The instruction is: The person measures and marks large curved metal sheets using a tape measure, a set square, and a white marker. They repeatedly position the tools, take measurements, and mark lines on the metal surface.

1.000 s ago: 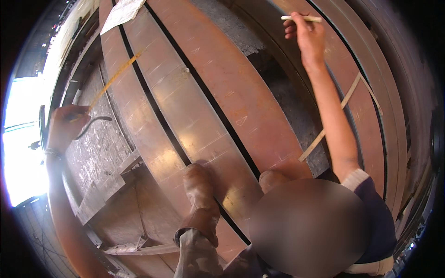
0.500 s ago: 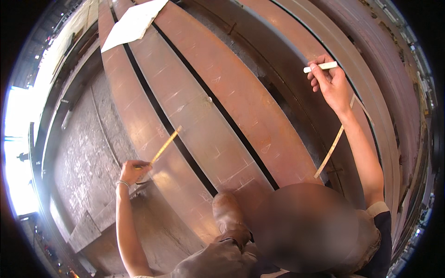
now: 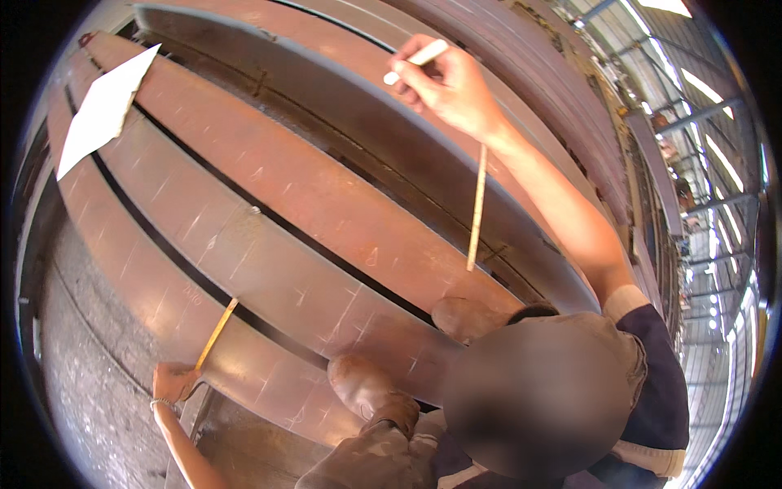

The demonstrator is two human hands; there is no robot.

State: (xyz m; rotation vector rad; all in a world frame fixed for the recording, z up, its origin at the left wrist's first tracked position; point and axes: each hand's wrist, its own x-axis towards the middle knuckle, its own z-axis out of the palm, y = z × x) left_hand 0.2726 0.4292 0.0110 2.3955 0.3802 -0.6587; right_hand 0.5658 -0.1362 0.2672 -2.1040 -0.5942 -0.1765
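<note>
Low at the left, my left hand [image 3: 174,381] is closed around one end of a yellow tape measure [image 3: 217,334]. Its strip lies across the nearest reddish-brown steel beam [image 3: 151,269], with the tip by the dark gap beside it. Raised over the far beams, my right hand [image 3: 456,91] pinches a white chalk stick [image 3: 423,59] between thumb and fingers, off the metal. Thin white chalk lines and marks cover the beams. Below my right forearm a pale yellow measuring strip [image 3: 476,216] spans a dark channel; the forearm hides its upper end.
A white sheet [image 3: 106,114] lies across the beams at the far left. My boots [image 3: 358,383] stand on the beams, which have dark gaps between them. Grey stained metal [image 3: 90,350] lies at lower left. More long steel [image 3: 562,90] runs behind my right arm. A blurred round patch covers part of the lower right.
The view has turned to the right, so beams and sheet sit further left. A second boot and the building's framework have come into view. Both hands keep their hold.
</note>
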